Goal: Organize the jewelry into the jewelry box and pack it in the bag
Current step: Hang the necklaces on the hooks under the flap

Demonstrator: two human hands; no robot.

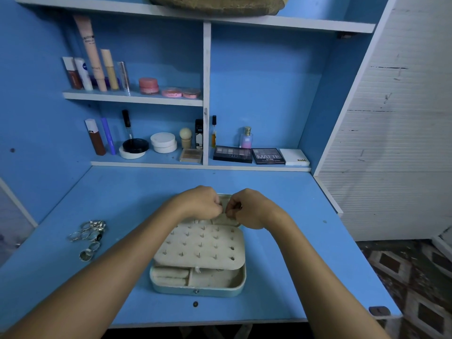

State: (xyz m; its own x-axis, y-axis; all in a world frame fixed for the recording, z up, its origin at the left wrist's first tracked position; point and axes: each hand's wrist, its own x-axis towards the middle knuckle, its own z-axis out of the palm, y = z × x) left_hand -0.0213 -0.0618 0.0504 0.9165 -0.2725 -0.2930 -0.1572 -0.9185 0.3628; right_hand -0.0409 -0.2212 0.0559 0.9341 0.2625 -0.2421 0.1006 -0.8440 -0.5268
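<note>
A light blue jewelry box (195, 288) lies open in the middle of the blue desk, cream inside. Its earring panel (203, 243), studded with several earrings, lies flat over the lower tray. My left hand (200, 201) and my right hand (249, 207) meet fingertip to fingertip above the far lid of the box, pinching something tiny that I cannot make out. A pile of silver rings (90, 234) lies on the desk to the left of the box. A brown woven bag (215, 4) rests on the top shelf.
Cosmetic tubes, jars and compacts fill the left shelves (132, 96). Eyeshadow palettes (259, 155) and a perfume bottle stand on the low right shelf. The desk's right edge (352, 243) drops to a tiled floor.
</note>
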